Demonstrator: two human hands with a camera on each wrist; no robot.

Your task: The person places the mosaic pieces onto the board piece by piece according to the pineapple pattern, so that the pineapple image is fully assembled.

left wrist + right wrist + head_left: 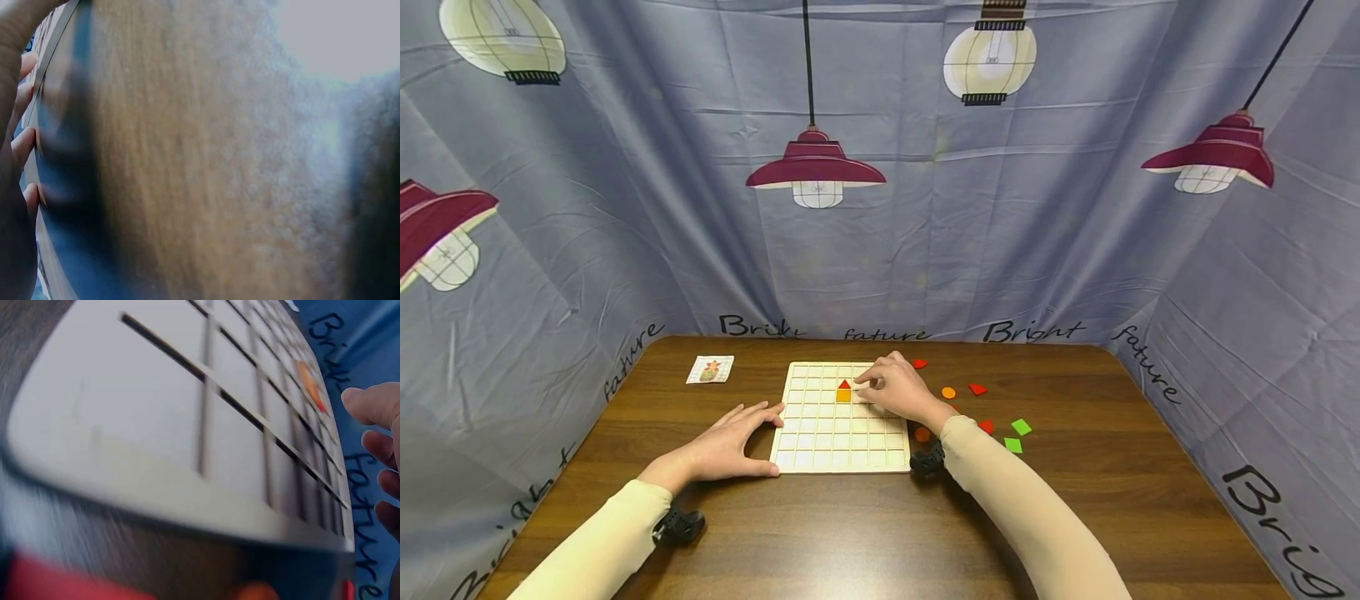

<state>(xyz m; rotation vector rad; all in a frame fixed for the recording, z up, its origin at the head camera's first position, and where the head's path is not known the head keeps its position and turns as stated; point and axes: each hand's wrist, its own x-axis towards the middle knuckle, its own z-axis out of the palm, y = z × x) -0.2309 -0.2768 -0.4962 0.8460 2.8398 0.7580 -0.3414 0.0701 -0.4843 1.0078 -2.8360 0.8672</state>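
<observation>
A pale gridded board (820, 435) lies flat on the brown table. An orange square (843, 397) sits in one of its upper cells, with a small red triangle (845, 384) directly above. My left hand (722, 446) is at the board's left side, thumb near the front corner and fingertips along the edge, spread apart. Over the board's upper right part is my right hand (901, 390), its fingertips just right of the two pieces. In the right wrist view thumb and fingers (380, 447) stand apart with nothing between them.
A small white card (709, 369) with a printed coloured picture lies left of the board. To the right are scattered loose pieces: green squares (1021, 427), an orange circle (949, 392) and red shapes (977, 389), some partly behind the right arm. A patterned curtain (880, 267) surrounds the table.
</observation>
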